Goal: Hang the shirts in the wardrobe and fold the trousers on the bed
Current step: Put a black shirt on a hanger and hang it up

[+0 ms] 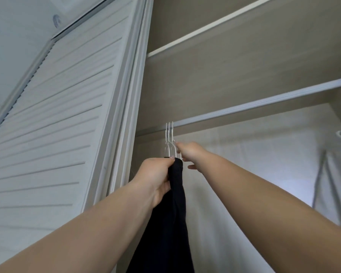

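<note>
At lower centre, the left hand (pixel 157 178) is gripping a black shirt (pixel 170 223), its lower part cut off by the frame. Just above, the right hand (pixel 188 152) is pinching white hangers (pixel 169 134) hooked on the rail (pixel 264 104), fingers partly hidden.

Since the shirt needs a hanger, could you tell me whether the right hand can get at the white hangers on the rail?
Probably yes: the right hand already touches the hangers, with nothing between.

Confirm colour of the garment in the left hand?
Black, plain, no pattern visible. Garment hangs from left hand; head view.
</note>
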